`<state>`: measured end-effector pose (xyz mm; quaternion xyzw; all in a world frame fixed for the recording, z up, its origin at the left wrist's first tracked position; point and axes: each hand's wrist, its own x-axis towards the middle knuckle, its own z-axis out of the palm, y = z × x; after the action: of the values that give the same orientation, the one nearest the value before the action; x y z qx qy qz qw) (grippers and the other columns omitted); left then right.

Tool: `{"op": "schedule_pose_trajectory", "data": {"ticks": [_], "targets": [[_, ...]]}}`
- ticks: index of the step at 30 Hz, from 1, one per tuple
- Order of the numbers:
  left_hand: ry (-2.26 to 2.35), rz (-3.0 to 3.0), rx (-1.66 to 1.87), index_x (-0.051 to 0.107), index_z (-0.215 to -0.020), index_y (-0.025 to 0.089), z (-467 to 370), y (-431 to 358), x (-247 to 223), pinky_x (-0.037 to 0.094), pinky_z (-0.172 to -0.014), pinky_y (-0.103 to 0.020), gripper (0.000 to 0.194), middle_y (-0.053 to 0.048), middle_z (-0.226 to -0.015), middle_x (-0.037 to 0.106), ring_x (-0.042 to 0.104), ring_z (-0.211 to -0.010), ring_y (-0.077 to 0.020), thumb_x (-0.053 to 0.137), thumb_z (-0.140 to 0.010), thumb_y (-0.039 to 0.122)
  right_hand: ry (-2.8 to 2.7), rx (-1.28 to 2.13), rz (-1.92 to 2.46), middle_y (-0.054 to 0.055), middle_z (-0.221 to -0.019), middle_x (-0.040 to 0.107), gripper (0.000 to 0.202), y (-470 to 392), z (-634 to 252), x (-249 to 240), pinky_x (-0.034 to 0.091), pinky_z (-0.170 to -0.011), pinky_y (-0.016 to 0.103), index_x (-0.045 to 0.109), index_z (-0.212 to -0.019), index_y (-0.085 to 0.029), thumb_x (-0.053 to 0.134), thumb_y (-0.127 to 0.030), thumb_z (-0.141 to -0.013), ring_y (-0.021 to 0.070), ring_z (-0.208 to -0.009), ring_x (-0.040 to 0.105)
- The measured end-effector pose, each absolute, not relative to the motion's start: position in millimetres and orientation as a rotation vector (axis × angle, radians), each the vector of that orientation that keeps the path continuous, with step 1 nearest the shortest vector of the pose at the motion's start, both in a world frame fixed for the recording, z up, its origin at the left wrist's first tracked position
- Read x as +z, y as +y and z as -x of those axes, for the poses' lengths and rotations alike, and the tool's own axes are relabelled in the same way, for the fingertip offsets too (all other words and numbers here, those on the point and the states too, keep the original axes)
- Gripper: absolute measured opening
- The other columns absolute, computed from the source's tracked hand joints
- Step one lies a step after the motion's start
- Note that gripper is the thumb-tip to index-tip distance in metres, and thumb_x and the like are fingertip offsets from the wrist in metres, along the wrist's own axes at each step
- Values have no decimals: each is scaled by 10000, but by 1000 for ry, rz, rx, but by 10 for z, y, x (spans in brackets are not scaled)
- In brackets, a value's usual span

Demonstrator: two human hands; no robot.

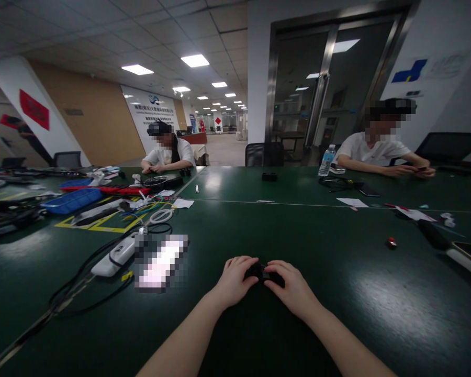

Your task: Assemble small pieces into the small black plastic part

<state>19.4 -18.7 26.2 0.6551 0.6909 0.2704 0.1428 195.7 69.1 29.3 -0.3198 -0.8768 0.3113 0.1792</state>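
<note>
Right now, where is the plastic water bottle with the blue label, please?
In the head view, the water bottle stands on the far side of the green table, right of centre, next to a co-worker's arm and just behind some black cables.

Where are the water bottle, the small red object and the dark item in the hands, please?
Water bottle (328, 157): head view, on its label.
Small red object (391, 242): head view, around its middle.
Dark item (266, 275): head view, visible middle part.
</note>
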Motion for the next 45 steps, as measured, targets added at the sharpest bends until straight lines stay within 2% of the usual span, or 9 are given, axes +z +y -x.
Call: {"op": "schedule_pose_trajectory", "data": {"ticks": [9,19,26,30,33,38,45], "targets": [[2012,-1871,726,489,-1230,265,-208,-183,289,261,-1016,-377,419,-22,-1240,529,426,-1187,-208,560,-822,201,-2470,855,858,29,-1130,596,200,700,-1935,283,362,-976,413,637,-969,-254,605,-261,-771,229,-1103,515],[2001,-1855,739,499,-1223,251,-215,-191,325,265,-1011,-376,419,-21,-1236,537,430,-1180,-208,579,-813,212,-2158,1061,825,14,-1070,620,184,735,-1996,308,418,-931,418,641,-940,-279,612,-284,-758,232,-1052,551],[2007,-1840,685,468,-1257,277,-193,-193,308,237,-1032,-387,424,-11,-1281,497,387,-1216,-215,540,-838,270,-2059,1132,928,0,-977,660,201,728,-2086,411,427,-899,415,644,-942,-282,623,-337,-750,231,-981,586],[2003,-1838,692,464,-1261,281,-197,-193,317,229,-1036,-387,429,-7,-1283,495,387,-1214,-213,537,-838,278,-1956,1156,913,20,-1004,658,268,810,-2151,424,404,-921,438,630,-991,-268,637,-369,-742,238,-1000,575],[2003,-1828,690,467,-1259,278,-197,-192,324,228,-1035,-386,422,-11,-1287,492,382,-1218,-216,530,-841,280,-1834,1247,910,37,-1042,653,355,855,-2189,462,410,-914,443,623,-1038,-262,663,-402,-714,244,-998,577],[1997,-1830,695,462,-1263,290,-191,-192,308,226,-1033,-384,429,-5,-1289,489,379,-1219,-217,531,-840,287,-1601,1419,946,41,-1010,665,396,858,-2226,581,441,-876,417,652,-998,-259,720,-433,-649,249,-985,581],[1983,-1825,685,424,-1291,306,-166,-191,261,202,-1043,-400,446,-5,-1303,473,355,-1239,-227,513,-854,306,-1200,1680,840,27,-959,675,363,858,-2262,676,465,-836,345,677,-957,-261,755,-410,-637,217,-962,581]]}}
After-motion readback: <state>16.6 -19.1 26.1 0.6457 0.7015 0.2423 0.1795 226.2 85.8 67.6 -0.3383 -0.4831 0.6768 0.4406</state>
